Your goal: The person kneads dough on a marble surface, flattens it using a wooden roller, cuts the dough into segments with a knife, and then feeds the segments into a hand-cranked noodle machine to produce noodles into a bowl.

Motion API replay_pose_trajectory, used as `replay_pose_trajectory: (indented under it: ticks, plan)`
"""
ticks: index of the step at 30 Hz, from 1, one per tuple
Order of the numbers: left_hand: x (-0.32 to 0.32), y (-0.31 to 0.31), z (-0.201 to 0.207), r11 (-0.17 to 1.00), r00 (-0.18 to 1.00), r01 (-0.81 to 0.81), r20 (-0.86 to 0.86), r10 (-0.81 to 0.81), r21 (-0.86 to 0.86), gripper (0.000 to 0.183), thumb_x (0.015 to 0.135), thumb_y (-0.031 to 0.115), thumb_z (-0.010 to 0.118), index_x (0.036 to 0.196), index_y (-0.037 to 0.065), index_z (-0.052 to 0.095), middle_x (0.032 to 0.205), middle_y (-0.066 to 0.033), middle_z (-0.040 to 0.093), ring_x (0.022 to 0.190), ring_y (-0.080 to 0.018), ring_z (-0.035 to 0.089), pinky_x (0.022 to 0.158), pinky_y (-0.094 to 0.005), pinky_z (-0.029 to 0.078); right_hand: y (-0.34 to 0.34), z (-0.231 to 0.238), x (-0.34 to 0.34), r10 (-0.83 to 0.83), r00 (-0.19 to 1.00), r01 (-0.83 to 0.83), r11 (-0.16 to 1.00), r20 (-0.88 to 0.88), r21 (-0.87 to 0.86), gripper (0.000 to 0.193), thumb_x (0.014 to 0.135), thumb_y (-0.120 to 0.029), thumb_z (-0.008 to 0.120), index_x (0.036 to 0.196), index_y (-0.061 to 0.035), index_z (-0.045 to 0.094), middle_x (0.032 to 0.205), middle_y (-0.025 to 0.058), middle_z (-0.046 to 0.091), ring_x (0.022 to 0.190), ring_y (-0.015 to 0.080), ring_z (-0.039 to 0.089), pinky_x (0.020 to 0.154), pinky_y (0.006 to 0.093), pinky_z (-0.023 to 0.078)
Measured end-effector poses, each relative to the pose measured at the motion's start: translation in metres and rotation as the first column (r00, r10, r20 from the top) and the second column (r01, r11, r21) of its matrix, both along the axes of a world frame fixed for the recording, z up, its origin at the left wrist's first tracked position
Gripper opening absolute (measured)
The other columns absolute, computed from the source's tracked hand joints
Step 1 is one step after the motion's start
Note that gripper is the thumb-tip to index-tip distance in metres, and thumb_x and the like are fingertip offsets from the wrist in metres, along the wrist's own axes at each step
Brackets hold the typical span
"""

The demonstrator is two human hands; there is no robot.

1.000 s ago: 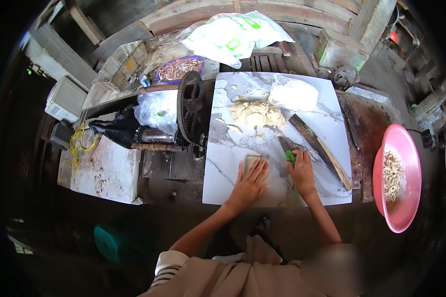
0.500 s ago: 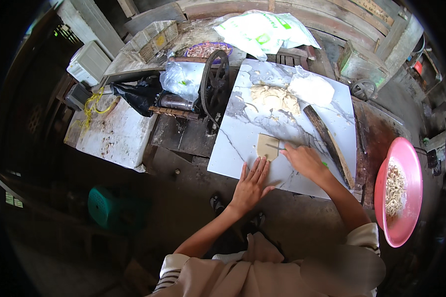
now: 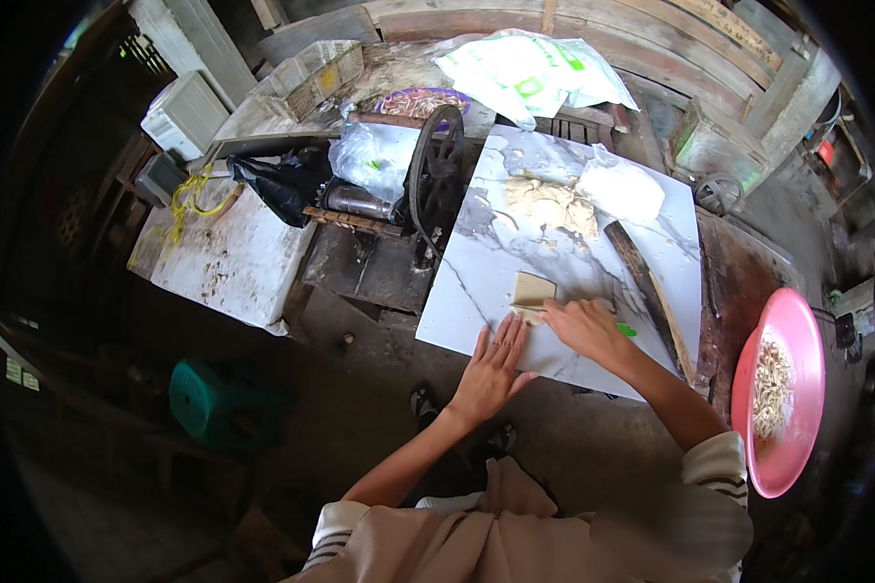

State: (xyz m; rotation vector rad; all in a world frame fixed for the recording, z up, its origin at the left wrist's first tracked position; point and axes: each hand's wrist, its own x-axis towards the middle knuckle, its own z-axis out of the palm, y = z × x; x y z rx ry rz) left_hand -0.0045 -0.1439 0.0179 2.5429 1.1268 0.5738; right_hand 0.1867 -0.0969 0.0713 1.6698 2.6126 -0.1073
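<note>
hands flat, grip spread: left hand (image 3: 491, 374) on marble slab (image 3: 476, 282), right hand (image 3: 588, 328) on dough sheet (image 3: 533, 291), wooden stick (image 3: 651, 296) beside.

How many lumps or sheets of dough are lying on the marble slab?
2. A flat folded dough sheet lies by the right hand near the front of the slab; a rumpled dough heap sits toward the back. More may be hidden under the white bag.

Green tool (image 3: 626, 330) mostly hidden under right hand (image 3: 585, 328), kind unclear. Near edge of dough piece (image 3: 533, 292) covered by fingers. Pink basin (image 3: 786, 389) contents at right of frame too small to identify. Purple bowl (image 3: 421, 100) at upper centre partly hidden behind iron wheel (image 3: 436, 180).
</note>
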Motion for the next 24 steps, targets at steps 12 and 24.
replay_pose_trajectory:
  ticks: [12,24]
  plan:
    - [0.002,0.003,0.0,1.0,1.0,-0.01,0.011,0.01,0.001,0.068,0.087,0.037,0.05,0.136,-0.003,0.024,0.143,-0.017,0.024,0.133,-0.03,0.022,0.107,-0.0457,0.019,-0.002,-0.012,0.008,0.012,0.999,-0.012,1.0,-0.032,-0.024,0.033,0.09,-0.034,0.045,0.085,-0.004,0.057,0.056,0.0162,0.059,0.056,0.0329,0.062,0.05,0.044,0.048]
    - [0.006,0.004,0.01,0.998,0.998,-0.058,0.005,0.058,0.0,0.065,0.088,0.036,0.049,0.137,0.0,0.026,0.138,-0.0157,0.032,0.129,-0.0283,0.029,0.106,-0.0439,0.023,-0.019,-0.017,0.049,-0.008,0.998,0.008,1.0,-0.069,-0.003,0.032,0.089,-0.036,0.046,0.085,-0.0067,0.059,0.055,0.0137,0.059,0.054,0.0329,0.061,0.051,0.0427,0.046]
